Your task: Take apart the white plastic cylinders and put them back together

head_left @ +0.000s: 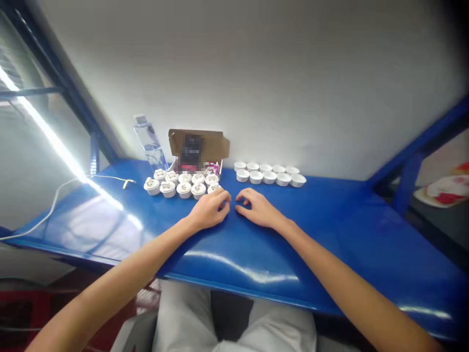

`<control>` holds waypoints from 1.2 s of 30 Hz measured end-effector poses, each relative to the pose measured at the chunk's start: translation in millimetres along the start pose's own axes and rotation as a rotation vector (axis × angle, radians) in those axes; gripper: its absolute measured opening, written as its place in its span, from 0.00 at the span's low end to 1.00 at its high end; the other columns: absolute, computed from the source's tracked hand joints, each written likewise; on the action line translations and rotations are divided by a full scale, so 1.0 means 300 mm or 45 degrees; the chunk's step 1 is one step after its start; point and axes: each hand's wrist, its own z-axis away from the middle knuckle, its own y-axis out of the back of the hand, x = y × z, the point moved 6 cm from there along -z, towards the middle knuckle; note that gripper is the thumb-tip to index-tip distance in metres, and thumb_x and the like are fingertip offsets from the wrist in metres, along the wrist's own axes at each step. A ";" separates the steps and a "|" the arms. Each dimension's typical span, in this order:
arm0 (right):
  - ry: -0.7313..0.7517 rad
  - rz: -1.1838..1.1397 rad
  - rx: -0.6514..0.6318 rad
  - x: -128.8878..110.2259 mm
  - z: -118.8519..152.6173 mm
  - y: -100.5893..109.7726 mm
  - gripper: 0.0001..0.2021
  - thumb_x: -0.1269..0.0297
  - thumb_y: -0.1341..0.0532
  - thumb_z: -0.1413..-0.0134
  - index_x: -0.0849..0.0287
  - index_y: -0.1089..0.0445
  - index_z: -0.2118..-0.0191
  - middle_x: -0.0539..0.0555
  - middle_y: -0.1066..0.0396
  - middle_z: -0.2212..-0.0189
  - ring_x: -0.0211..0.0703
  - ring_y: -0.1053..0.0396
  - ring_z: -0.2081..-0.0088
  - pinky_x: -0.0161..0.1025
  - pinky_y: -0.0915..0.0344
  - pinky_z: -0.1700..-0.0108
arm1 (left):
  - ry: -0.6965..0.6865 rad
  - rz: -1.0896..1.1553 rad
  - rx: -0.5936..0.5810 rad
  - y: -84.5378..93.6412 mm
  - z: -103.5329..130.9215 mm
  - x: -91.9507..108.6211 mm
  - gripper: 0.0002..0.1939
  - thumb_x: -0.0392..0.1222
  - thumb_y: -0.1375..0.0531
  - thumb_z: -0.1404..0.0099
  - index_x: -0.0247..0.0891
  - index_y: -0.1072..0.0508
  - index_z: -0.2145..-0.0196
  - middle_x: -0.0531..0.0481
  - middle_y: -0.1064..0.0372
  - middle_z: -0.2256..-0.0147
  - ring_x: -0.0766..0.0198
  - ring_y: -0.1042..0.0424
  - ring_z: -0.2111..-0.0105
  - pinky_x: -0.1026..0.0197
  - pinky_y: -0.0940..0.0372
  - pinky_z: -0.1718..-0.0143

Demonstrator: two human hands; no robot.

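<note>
My left hand [210, 210] rests on the blue table with its fingers loosely curved and the thumb apart; it holds nothing. It lies just in front of the nearest of several round white pieces [184, 190], set in two rows, with small raised fittings and dark spots on top. Facing it across a narrow gap, my right hand [258, 209] is also relaxed on the table, thumb and fingers apart, with nothing between them. Beyond the right hand stand several white round cups [269, 177], likewise in two rows. One white piece is partly hidden by my left fingers.
Behind the white pieces sits an open cardboard box [213, 142] with small pink-and-white items [212, 167] inside. A clear bottle [150, 144] stands left of it, partly full. A white cable [55, 198] crosses the table's left end [91, 220]. Blue frame bars [421, 139] flank both sides.
</note>
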 end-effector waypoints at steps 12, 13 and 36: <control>0.139 0.160 0.033 0.136 0.057 0.170 0.07 0.67 0.41 0.39 0.55 0.26 0.59 0.56 0.25 0.54 0.48 0.26 0.53 0.48 0.30 0.47 | -0.119 -0.285 -0.284 -0.131 -0.084 0.047 0.12 0.32 0.51 0.29 0.38 0.29 0.56 0.42 0.30 0.57 0.54 0.31 0.56 0.55 0.34 0.57; 0.123 0.150 0.065 0.151 0.065 0.183 0.07 0.66 0.41 0.39 0.55 0.25 0.60 0.55 0.24 0.54 0.48 0.26 0.54 0.47 0.30 0.48 | -0.103 -0.253 -0.262 -0.133 -0.082 0.042 0.12 0.32 0.51 0.29 0.38 0.29 0.56 0.42 0.30 0.57 0.55 0.32 0.56 0.55 0.34 0.55; -0.052 0.192 0.151 0.190 0.084 0.161 0.09 0.64 0.41 0.40 0.57 0.26 0.56 0.57 0.25 0.57 0.50 0.27 0.55 0.50 0.31 0.48 | -0.011 0.153 -0.137 -0.085 -0.069 0.041 0.12 0.34 0.48 0.31 0.37 0.25 0.58 0.43 0.26 0.58 0.58 0.26 0.59 0.57 0.32 0.54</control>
